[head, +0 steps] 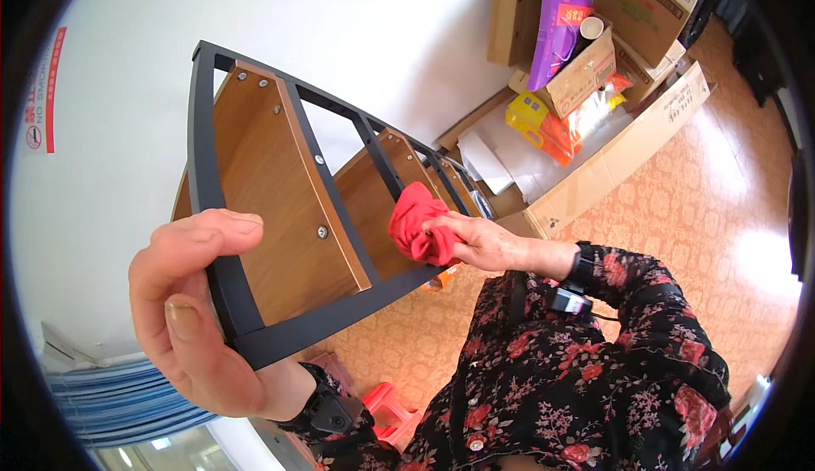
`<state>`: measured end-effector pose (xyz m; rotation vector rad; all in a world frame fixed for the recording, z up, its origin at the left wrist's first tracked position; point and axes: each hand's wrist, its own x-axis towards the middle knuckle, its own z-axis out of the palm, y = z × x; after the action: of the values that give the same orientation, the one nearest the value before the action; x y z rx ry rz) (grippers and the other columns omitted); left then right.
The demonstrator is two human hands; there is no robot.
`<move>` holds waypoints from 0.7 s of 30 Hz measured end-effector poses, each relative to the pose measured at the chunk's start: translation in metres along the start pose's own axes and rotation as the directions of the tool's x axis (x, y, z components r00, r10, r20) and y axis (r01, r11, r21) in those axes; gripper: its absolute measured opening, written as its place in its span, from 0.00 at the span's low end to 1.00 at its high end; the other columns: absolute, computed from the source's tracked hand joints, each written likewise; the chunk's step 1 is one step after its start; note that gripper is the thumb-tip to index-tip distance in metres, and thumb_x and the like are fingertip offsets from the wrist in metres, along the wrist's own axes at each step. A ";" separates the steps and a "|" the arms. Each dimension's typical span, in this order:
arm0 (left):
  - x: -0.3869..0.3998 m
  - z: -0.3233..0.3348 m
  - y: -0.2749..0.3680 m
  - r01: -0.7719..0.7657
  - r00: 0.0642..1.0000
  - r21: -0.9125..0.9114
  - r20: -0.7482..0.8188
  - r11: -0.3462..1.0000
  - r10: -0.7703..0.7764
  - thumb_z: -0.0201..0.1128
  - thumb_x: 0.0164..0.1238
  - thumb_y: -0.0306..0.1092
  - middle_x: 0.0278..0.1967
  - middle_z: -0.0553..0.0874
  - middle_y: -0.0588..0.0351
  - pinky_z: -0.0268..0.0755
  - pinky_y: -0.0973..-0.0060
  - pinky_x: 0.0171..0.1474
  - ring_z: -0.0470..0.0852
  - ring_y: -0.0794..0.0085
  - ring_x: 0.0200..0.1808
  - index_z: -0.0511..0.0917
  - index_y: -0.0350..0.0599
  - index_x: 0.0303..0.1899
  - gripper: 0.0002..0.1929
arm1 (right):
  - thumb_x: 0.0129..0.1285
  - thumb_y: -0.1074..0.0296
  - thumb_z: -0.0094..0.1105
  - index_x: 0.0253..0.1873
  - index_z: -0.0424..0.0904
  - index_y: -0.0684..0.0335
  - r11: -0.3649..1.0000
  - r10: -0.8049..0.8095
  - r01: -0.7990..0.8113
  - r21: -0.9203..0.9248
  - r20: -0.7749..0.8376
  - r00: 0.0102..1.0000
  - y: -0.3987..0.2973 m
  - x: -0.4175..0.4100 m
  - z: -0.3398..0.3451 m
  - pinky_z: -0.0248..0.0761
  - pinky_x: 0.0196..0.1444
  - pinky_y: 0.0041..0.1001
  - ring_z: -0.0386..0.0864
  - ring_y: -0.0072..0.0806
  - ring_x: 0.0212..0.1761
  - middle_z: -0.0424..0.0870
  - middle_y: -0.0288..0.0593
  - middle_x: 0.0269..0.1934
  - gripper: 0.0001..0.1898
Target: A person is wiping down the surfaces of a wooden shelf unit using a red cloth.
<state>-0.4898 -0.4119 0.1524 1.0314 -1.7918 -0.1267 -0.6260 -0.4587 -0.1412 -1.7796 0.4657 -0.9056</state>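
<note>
A tall shelving unit with a black metal frame (pixel 344 305) and brown wood-look boards (pixel 280 197) stands before me, against a white wall. My left hand (pixel 197 312) is curled around the frame's near left corner, fingers and thumb bent apart; whether the palm presses on the metal cannot be told. My right hand (pixel 481 242) holds a bunched red cloth (pixel 420 224) beside the frame's side, over a lower board. Round screw heads (pixel 323 232) show on the boards. Both wrists wear black straps with small devices.
Cardboard boxes (pixel 643 6), a purple gift bag (pixel 560 32), a paper cup (pixel 591 28) and an orange-yellow plastic package (pixel 541 127) are piled at the upper right. A red plastic stool (pixel 388 410) stands on the patterned floor below. Blue blinds (pixel 127 401) hang at the lower left.
</note>
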 end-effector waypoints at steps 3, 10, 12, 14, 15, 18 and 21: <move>-0.001 0.001 -0.001 0.053 0.998 -0.020 -0.021 0.998 -0.053 0.47 0.74 0.42 0.34 0.82 0.43 0.70 0.67 0.47 0.81 0.62 0.38 0.74 0.31 0.41 0.18 | 0.68 0.63 0.51 0.63 0.66 0.54 0.997 0.007 -0.015 -0.074 -0.108 0.994 0.013 0.032 0.004 0.72 0.53 0.43 0.77 0.55 0.51 0.76 0.57 0.49 0.19; 0.005 -0.002 0.002 0.062 0.998 -0.034 -0.001 0.997 -0.062 0.47 0.74 0.40 0.35 0.83 0.42 0.70 0.69 0.47 0.81 0.63 0.39 0.75 0.31 0.42 0.17 | 0.69 0.56 0.45 0.60 0.69 0.59 0.946 0.153 -0.212 -0.247 -0.237 0.959 0.055 0.196 -0.048 0.71 0.52 0.46 0.79 0.57 0.47 0.82 0.62 0.42 0.20; 0.007 -0.006 0.002 0.078 0.997 -0.030 0.012 0.996 -0.078 0.47 0.74 0.40 0.36 0.83 0.42 0.69 0.70 0.48 0.81 0.63 0.39 0.75 0.30 0.42 0.17 | 0.69 0.53 0.46 0.60 0.69 0.57 0.935 0.147 -0.205 -0.289 -0.211 0.966 0.062 0.217 -0.054 0.71 0.51 0.46 0.79 0.56 0.48 0.82 0.60 0.44 0.20; 0.007 -0.007 -0.001 0.050 0.997 -0.069 0.070 0.996 -0.045 0.47 0.75 0.38 0.37 0.83 0.42 0.69 0.72 0.49 0.81 0.65 0.41 0.75 0.30 0.44 0.17 | 0.69 0.52 0.46 0.61 0.68 0.56 0.924 0.170 -0.219 -0.314 -0.175 0.970 0.062 0.210 -0.052 0.71 0.51 0.47 0.79 0.57 0.48 0.82 0.60 0.44 0.20; 0.006 -0.008 -0.003 0.051 0.997 -0.069 0.063 0.996 -0.047 0.47 0.75 0.38 0.37 0.83 0.42 0.69 0.72 0.49 0.81 0.65 0.41 0.75 0.30 0.44 0.17 | 0.70 0.52 0.46 0.61 0.66 0.55 0.923 0.185 -0.230 -0.308 -0.168 0.968 0.066 0.197 -0.044 0.71 0.51 0.47 0.79 0.57 0.48 0.82 0.60 0.45 0.20; 0.006 -0.010 -0.003 0.077 0.997 -0.100 0.005 0.992 -0.077 0.46 0.75 0.36 0.38 0.84 0.43 0.69 0.74 0.50 0.81 0.67 0.42 0.75 0.29 0.45 0.16 | 0.70 0.50 0.48 0.61 0.63 0.51 0.966 0.107 -0.146 -0.214 -0.181 0.978 0.058 0.134 -0.022 0.71 0.46 0.50 0.79 0.60 0.44 0.82 0.61 0.41 0.21; 0.000 -0.020 -0.008 0.105 0.994 -0.184 0.005 0.977 -0.106 0.46 0.74 0.31 0.39 0.84 0.44 0.69 0.76 0.51 0.81 0.69 0.42 0.76 0.29 0.46 0.14 | 0.68 0.57 0.51 0.61 0.65 0.49 0.937 0.174 -0.197 -0.290 -0.104 0.979 -0.001 0.060 0.006 0.73 0.40 0.49 0.80 0.57 0.39 0.82 0.58 0.38 0.19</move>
<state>-0.4694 -0.4098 0.1577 0.9919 -1.6863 -0.3481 -0.5833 -0.4960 -0.1200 -1.9371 0.8439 -0.8032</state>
